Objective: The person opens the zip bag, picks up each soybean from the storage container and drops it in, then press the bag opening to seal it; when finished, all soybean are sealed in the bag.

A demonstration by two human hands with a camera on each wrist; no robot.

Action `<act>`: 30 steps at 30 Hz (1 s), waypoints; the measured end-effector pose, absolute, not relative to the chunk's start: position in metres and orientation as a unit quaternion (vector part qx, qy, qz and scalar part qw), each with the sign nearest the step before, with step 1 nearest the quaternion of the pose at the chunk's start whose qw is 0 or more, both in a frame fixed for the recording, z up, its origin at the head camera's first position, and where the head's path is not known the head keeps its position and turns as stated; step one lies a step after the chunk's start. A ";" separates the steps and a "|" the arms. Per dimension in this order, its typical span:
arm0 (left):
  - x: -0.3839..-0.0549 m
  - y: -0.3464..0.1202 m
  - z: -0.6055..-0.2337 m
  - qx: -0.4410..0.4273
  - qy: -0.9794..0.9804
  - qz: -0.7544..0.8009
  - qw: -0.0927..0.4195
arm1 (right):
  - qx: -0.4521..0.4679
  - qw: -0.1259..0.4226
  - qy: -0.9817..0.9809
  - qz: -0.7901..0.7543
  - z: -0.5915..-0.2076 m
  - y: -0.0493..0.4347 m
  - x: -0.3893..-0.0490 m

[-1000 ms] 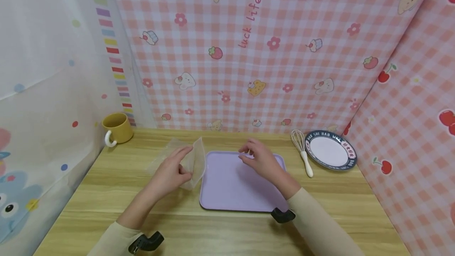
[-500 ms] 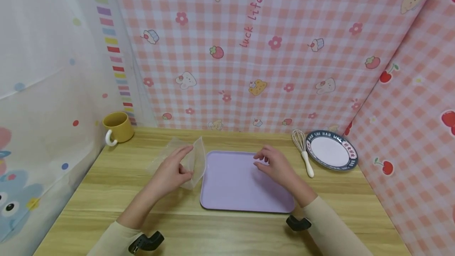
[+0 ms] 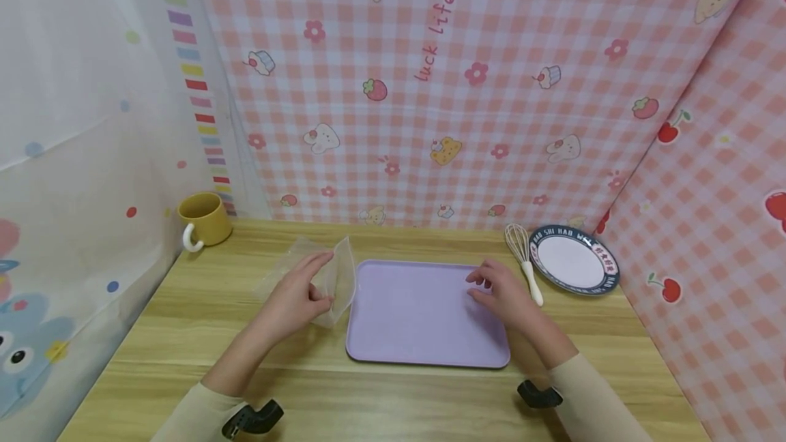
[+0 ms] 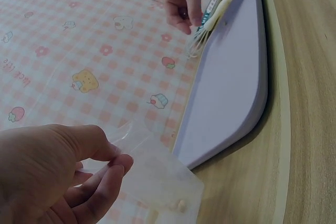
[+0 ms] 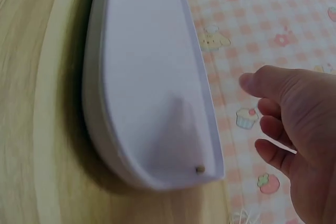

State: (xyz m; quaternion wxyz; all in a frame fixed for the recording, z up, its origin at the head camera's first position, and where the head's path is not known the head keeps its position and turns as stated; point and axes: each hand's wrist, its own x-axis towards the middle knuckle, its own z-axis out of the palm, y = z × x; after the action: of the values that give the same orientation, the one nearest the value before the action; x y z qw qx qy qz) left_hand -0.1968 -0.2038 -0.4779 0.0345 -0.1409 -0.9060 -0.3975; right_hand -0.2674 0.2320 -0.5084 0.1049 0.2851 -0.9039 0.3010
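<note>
My left hand (image 3: 301, 297) pinches the edge of a clear plastic bag (image 3: 341, 285) between thumb and fingers, just left of a lilac tray (image 3: 424, 319). In the left wrist view, a few small pale bits (image 4: 181, 205) show at the bag's lower part. My right hand (image 3: 506, 295) hovers over the tray's far right corner, fingers bent and thumb apart from them, with nothing seen in its grasp. A small brown piece (image 5: 200, 169) lies in that tray corner in the right wrist view; the right hand hides the spot in the head view.
A white whisk (image 3: 525, 264) and a dark-rimmed plate (image 3: 574, 261) lie right of the tray at the back. A yellow mug (image 3: 205, 220) with a white handle stands at the far left. Patterned cloths (image 3: 399, 128) wall the wooden table (image 3: 393, 401) at the back and sides.
My right hand has moved right, from over the tray's middle to its far right corner. My left hand has kept its hold on the plastic bag in the same spot.
</note>
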 end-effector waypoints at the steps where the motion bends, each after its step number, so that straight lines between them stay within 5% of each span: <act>1: -0.197 -0.204 -0.478 -0.141 -0.906 -0.397 0.035 | 0.285 0.102 -0.906 0.295 -0.509 0.235 -0.267; 14: -0.198 -0.204 -0.477 -0.142 -0.907 -0.396 0.034 | 0.251 0.034 -0.941 0.225 -0.510 0.261 -0.264; 30: -0.198 -0.205 -0.480 -0.145 -0.907 -0.394 0.040 | 0.252 0.031 -0.951 0.175 -0.515 0.263 -0.263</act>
State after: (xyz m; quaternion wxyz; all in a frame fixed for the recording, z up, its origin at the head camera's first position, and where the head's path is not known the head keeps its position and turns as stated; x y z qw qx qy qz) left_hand -0.1982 -0.2049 -0.4797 0.0400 -0.1451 -0.9067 -0.3940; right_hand -0.2627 0.2630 -0.5153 0.0314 0.2517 -0.9514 0.1745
